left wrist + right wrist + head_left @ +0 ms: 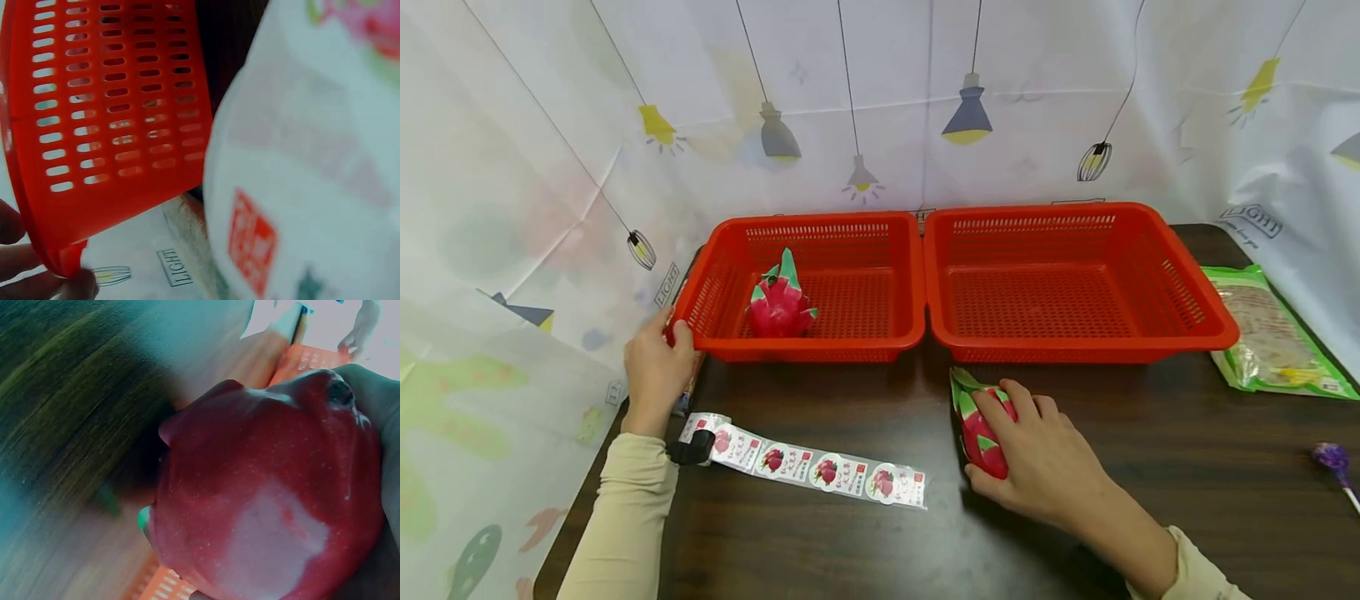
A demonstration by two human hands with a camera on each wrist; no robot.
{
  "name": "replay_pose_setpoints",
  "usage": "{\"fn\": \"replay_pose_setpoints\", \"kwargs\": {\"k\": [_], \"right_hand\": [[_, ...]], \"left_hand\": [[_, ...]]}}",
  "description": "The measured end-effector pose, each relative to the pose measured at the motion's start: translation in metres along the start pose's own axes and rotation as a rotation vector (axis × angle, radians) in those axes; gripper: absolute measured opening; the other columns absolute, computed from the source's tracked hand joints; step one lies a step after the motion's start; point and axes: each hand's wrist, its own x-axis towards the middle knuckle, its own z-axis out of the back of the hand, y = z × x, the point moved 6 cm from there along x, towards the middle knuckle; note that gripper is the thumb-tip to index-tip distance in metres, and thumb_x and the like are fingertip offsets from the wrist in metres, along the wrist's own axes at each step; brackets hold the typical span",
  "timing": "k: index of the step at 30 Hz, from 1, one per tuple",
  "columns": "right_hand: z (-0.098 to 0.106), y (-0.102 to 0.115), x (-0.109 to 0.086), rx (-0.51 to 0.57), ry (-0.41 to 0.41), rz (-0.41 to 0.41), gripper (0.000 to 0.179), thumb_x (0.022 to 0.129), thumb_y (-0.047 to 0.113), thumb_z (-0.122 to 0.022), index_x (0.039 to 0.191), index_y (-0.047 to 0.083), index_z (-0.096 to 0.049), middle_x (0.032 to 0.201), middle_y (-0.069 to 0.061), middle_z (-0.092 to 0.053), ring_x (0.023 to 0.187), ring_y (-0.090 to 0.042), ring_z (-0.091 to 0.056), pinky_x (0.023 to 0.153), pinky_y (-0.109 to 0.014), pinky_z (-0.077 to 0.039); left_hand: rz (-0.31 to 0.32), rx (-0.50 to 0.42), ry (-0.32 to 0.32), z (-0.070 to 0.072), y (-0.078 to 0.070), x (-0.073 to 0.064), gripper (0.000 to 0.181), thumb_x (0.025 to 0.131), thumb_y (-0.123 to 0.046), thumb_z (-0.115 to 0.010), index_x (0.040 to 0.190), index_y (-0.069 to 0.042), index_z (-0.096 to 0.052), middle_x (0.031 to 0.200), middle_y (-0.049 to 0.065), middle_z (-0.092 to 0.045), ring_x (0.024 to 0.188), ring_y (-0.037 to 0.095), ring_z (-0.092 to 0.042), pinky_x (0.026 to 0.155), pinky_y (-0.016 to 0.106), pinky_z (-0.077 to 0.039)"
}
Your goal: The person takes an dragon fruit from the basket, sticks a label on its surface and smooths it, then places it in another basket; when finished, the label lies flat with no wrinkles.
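At the left end of the left red basket [812, 343], my left hand [658, 367] grips the rim. The left wrist view shows its fingertips [78, 284] at a corner of the slotted basket wall [112, 206]. Under my right hand [1045, 458] is a pink dragon fruit [981, 433] with green scales, gripped just in front of the right red basket [1082, 343]. It fills much of the right wrist view, a round shiny fruit [269, 475]. Another dragon fruit [778, 308] stands inside the left basket, green tips upward.
A strip of dragon-fruit stickers [838, 473] lies on the dark table [820, 550], its left end by my left wrist. At the right are a green-edged bag [1273, 333] and a purple lollipop [1332, 457]. Printed cloth [880, 125] hangs behind the baskets.
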Motion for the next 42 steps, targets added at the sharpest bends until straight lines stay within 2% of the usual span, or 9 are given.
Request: {"fn": "replay_pose_setpoints", "kwargs": {"k": [4,6,8,10,14,18,24,36,42], "right_hand": [[0.002,-0.001,0.001,0.012,0.017,0.001,0.077,0.077,0.051,-0.077,0.141,0.014,-0.055,0.137,-0.022,-0.054,0.101,-0.046,-0.061,0.077,-0.056,-0.057],[0.003,-0.002,0.001,0.03,0.035,-0.008,0.076,0.077,0.052,-0.077,0.141,0.016,-0.055,0.138,-0.022,-0.054,0.103,-0.046,-0.06,0.078,-0.056,-0.058],[0.004,-0.004,0.001,0.053,0.058,-0.027,0.076,0.077,0.053,-0.078,0.141,0.018,-0.055,0.14,-0.021,-0.053,0.106,-0.045,-0.059,0.076,-0.055,-0.058],[0.003,-0.005,0.0,0.072,0.084,-0.048,0.076,0.076,0.054,-0.079,0.141,0.02,-0.055,0.142,-0.02,-0.052,0.11,-0.044,-0.058,0.073,-0.053,-0.059],[0.003,-0.007,0.0,0.097,0.115,-0.074,0.079,0.075,0.055,-0.08,0.142,0.023,-0.054,0.143,-0.019,-0.052,0.113,-0.044,-0.056,0.066,-0.051,-0.059],[0.003,-0.007,0.0,0.116,0.127,-0.086,0.083,0.073,0.055,-0.083,0.143,0.023,-0.053,0.143,-0.018,-0.053,0.114,-0.044,-0.056,0.065,-0.051,-0.06],[0.006,-0.008,-0.001,0.097,0.15,-0.107,0.087,0.074,0.06,-0.081,0.147,0.022,-0.051,0.144,-0.018,-0.053,0.117,-0.043,-0.055,0.074,-0.056,-0.059],[0.014,-0.011,0.001,0.102,0.138,-0.106,0.089,0.077,0.064,-0.077,0.15,0.021,-0.048,0.147,-0.017,-0.052,0.124,-0.043,-0.051,0.089,-0.066,-0.052],[0.035,-0.001,0.009,0.225,0.029,0.021,0.083,0.078,0.053,-0.082,0.148,0.023,-0.05,0.154,-0.009,-0.047,0.132,-0.033,-0.044,0.089,-0.057,-0.057]], "left_hand": [[-0.161,-0.066,-0.157,0.019,-0.035,-0.017,0.033,0.095,-0.007,-0.053,0.121,0.008,-0.069,0.124,0.03,-0.067,0.115,0.052,-0.057,0.101,0.06,-0.042],[-0.29,-0.099,-0.154,0.024,-0.062,-0.034,0.025,0.094,-0.004,-0.057,0.113,0.006,-0.071,0.115,0.026,-0.07,0.104,0.044,-0.062,0.093,0.052,-0.047],[-0.435,-0.095,-0.044,0.019,-0.09,-0.057,0.016,0.092,-0.003,-0.063,0.105,0.002,-0.073,0.103,0.019,-0.072,0.091,0.033,-0.065,0.082,0.044,-0.052],[-0.568,-0.063,0.148,0.004,-0.112,-0.087,0.01,0.09,-0.004,-0.07,0.099,-0.004,-0.073,0.095,0.01,-0.073,0.083,0.022,-0.066,0.072,0.038,-0.055],[-0.7,0.069,0.559,-0.039,-0.128,-0.146,0.013,0.09,-0.016,-0.076,0.102,-0.012,-0.074,0.098,-0.001,-0.071,0.088,0.015,-0.066,0.074,0.033,-0.057],[-0.687,0.222,0.732,-0.067,-0.12,-0.175,0.029,0.087,-0.023,-0.08,0.112,-0.012,-0.072,0.105,0.004,-0.066,0.095,0.022,-0.062,0.078,0.038,-0.054],[-0.659,0.336,0.74,-0.076,-0.107,-0.179,0.036,0.08,-0.022,-0.086,0.108,-0.01,-0.068,0.1,0.007,-0.06,0.091,0.025,-0.056,0.069,0.038,-0.048],[-0.654,0.277,0.792,-0.073,-0.107,-0.172,0.024,0.088,-0.027,-0.079,0.103,-0.012,-0.068,0.096,0.003,-0.064,0.088,0.023,-0.059,0.069,0.037,-0.044],[-0.599,0.146,0.858,-0.065,-0.116,-0.162,0.025,0.09,-0.026,-0.077,0.111,-0.014,-0.069,0.102,0.0,-0.069,0.091,0.018,-0.063,0.075,0.04,-0.051]]}}
